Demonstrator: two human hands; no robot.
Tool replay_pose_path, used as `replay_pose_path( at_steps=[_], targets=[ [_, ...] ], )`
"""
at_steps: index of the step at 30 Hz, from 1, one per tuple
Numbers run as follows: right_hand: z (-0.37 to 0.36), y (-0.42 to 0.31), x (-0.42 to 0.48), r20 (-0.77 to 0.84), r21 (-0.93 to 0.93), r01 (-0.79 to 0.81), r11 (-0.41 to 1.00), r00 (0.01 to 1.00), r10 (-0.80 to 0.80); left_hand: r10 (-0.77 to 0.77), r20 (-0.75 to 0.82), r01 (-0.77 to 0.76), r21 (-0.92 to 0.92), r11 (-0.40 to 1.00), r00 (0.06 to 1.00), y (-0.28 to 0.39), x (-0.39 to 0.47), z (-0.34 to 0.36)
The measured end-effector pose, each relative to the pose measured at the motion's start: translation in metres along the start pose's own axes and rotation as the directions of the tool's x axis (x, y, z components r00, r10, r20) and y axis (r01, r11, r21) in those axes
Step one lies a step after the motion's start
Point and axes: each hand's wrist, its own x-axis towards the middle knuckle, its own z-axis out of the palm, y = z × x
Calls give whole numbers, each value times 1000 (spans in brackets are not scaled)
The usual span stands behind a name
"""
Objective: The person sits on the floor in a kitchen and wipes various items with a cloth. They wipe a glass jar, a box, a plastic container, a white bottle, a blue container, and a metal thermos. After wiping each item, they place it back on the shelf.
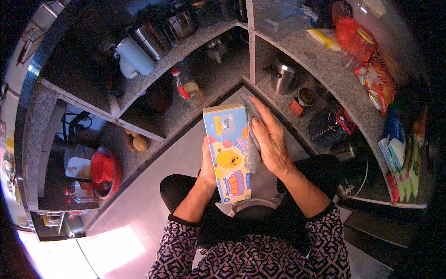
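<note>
A blue and yellow cardboard box (230,153) with a cartoon duck and printed writing stands lengthwise before me, above my lap. My left hand (207,164) grips it from the left side and partly from behind, so most of those fingers are hidden. Along the box's right side, my right hand (270,139) holds a grey cloth (252,139) pressed flat against that edge. The cloth hangs down past the palm.
Stone-topped shelves curve around me. On the left are a light-blue bottle (136,57), a red-capped bottle (184,85) and a red bowl (106,172). To the right stand a steel canister (284,78), a lidded jar (305,97) and several food packets (376,82).
</note>
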Motion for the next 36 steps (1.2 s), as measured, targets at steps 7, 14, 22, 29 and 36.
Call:
replay_pose_path(
  at_steps=[7,14,22,29,36],
  targets=[
    [4,9,-7,55,-214,244,946,970,-238,10,17,-8,-139,990,1000,2,8,4],
    [2,12,-19,175,-218,111,970,982,-73,92,-2,-90,-208,974,996,9,15,15],
    [-7,15,-33,445,-165,41,985,895,37,86,-193,-111,-123,986,978,30,22,2],
    [-48,-25,-9,540,-108,87,990,842,-16,73,-123,-91,-147,985,990,30,19,-2],
    [-9,10,-10,378,-251,109,962,926,-6,58,-85,-68,-127,989,995,20,23,-6]
  ],
)
